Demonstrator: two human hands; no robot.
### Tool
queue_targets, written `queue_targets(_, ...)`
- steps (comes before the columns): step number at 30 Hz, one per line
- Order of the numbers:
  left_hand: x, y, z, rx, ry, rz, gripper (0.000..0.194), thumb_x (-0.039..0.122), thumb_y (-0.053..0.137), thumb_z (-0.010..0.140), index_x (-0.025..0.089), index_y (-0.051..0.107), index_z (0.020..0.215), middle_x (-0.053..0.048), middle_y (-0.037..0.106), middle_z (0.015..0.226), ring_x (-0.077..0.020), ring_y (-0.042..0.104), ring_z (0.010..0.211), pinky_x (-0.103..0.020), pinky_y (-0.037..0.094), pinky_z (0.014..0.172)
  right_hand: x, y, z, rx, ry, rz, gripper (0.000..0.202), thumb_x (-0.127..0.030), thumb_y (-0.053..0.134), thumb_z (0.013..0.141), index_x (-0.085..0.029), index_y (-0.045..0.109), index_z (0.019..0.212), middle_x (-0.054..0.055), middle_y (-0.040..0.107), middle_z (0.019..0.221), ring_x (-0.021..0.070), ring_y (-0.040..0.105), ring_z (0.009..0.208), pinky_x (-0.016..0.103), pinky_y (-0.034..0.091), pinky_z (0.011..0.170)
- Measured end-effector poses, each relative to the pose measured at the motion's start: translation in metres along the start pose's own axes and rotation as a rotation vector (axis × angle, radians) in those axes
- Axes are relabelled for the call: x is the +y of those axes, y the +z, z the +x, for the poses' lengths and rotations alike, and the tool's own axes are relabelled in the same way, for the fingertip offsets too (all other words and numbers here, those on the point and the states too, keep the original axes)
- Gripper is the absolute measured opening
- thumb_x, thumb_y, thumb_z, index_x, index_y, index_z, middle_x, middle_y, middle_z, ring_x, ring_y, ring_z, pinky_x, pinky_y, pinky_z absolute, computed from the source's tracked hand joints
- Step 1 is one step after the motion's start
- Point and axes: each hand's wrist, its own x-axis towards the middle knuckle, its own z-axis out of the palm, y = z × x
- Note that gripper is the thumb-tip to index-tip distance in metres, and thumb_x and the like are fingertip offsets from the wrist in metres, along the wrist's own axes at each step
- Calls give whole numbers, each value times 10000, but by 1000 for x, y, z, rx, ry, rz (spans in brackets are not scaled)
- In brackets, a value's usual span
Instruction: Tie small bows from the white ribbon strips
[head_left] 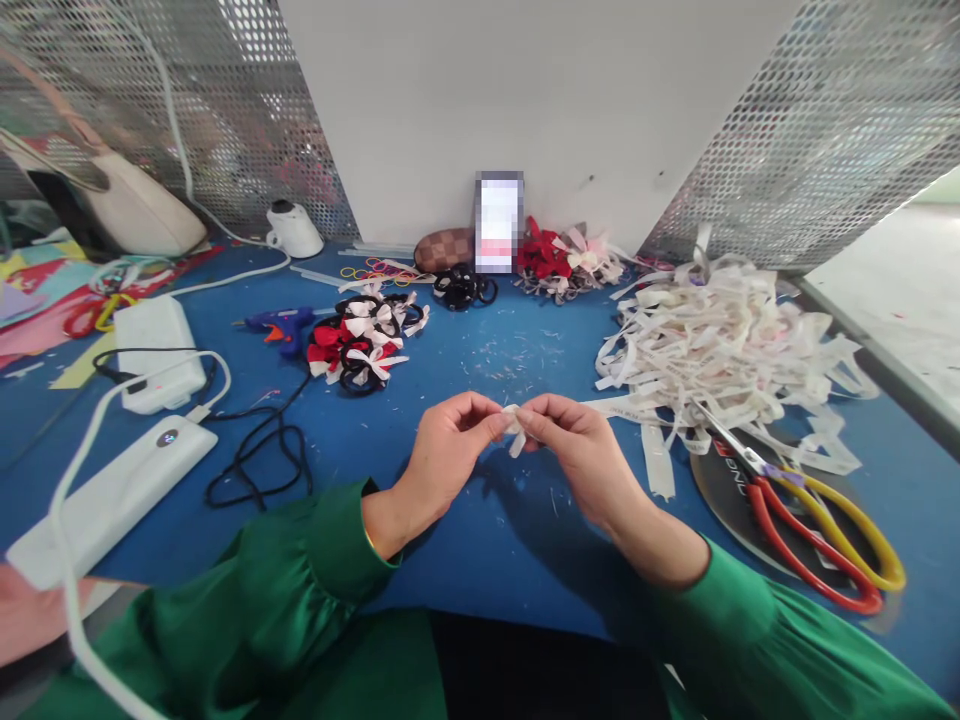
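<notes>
Both hands meet over the middle of the blue table, pinching one short piece of white ribbon [516,440]. My left hand [450,445] grips it between thumb and forefinger. From the other side, my right hand [574,440] has its thumb and fingers closed on the same ribbon. A short end hangs down between the fingertips; whether it is knotted or looped I cannot tell. A printed ribbon strip [619,408] runs from behind my right hand toward a large tangled heap of white ribbon [720,340].
Scissors [810,520] with red and yellow handles lie on a dark round disc [724,490] at right. Hair ties with bows [364,340], a blue glue gun [281,328], a phone [499,225], red and white bows [562,255], a power strip [112,500] and cables lie around.
</notes>
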Motion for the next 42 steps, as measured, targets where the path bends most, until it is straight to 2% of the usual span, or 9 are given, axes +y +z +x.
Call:
queue_targets(5, -2, 0, 1, 20, 3, -65, 204, 348, 772, 784, 168, 676, 767, 12, 648, 712, -105, 563, 673, -243, 450, 665, -1, 2, -2, -23, 60, 45, 299, -431, 822, 711, -179, 690, 805, -9, 661, 665, 109, 575, 626, 259, 466, 654)
queue_targets(11, 0, 1, 2, -1, -67, -80, 219, 354, 782, 770, 165, 695, 836, -3, 665, 738, -119, 577, 673, -253, 451, 648, -3, 3, -3, 9, 72, 42, 310, -422, 841, 681, -173, 691, 787, -8, 665, 638, 115, 599, 611, 260, 488, 646)
queue_targets(17, 4, 2, -1, -27, -53, -52, 197, 333, 731, 820, 157, 677, 752, 1, 642, 678, -109, 551, 651, -246, 436, 656, -1, 4, -2, -12, 67, 11, 315, -404, 857, 667, -174, 671, 774, 1, 695, 662, 110, 608, 608, 240, 471, 621)
queue_targets(21, 2, 1, -2, -150, -184, -174, 261, 366, 705, 842, 162, 620, 704, 13, 600, 636, -101, 532, 627, -238, 422, 643, -1, 3, -6, -68, -85, -110, 199, -337, 775, 775, -190, 643, 747, -4, 695, 647, 132, 630, 612, 255, 475, 613)
queue_targets(26, 3, -3, -2, -271, -387, -343, 269, 357, 747, 805, 155, 607, 694, 18, 566, 652, -90, 515, 628, -225, 430, 641, -2, 1, -9, -61, -371, -443, 100, -216, 685, 843, -207, 640, 755, -12, 693, 661, 141, 624, 636, 276, 465, 643)
queue_targets(31, 9, -4, -1, -135, -256, -283, 315, 431, 781, 772, 165, 625, 708, 20, 579, 668, -99, 530, 638, -239, 434, 655, -4, -2, -8, -27, -245, -245, 139, -334, 703, 846, -208, 658, 880, 9, 695, 789, 158, 637, 709, 299, 499, 689)
queue_targets(34, 8, -4, 1, -69, -259, -264, 335, 455, 793, 749, 170, 624, 703, 25, 562, 651, -99, 517, 617, -241, 420, 630, -8, -4, -5, 37, -218, -145, 161, -363, 686, 847, -204, 664, 856, 3, 659, 771, 147, 616, 692, 295, 496, 685)
queue_targets(38, 3, -5, 2, -70, -267, -269, 331, 468, 786, 758, 173, 642, 711, 19, 560, 662, -99, 509, 622, -232, 406, 607, -11, -5, -4, 42, -178, -198, 152, -327, 677, 834, -200, 654, 754, -14, 623, 645, 138, 587, 618, 286, 472, 629)
queue_targets(42, 1, -7, 1, -117, -279, -292, 362, 536, 762, 758, 185, 718, 836, -7, 620, 754, -121, 544, 668, -250, 425, 611, -9, -2, -5, 44, -186, -234, 150, -313, 657, 848, -198, 647, 752, -15, 628, 651, 131, 584, 608, 278, 462, 609)
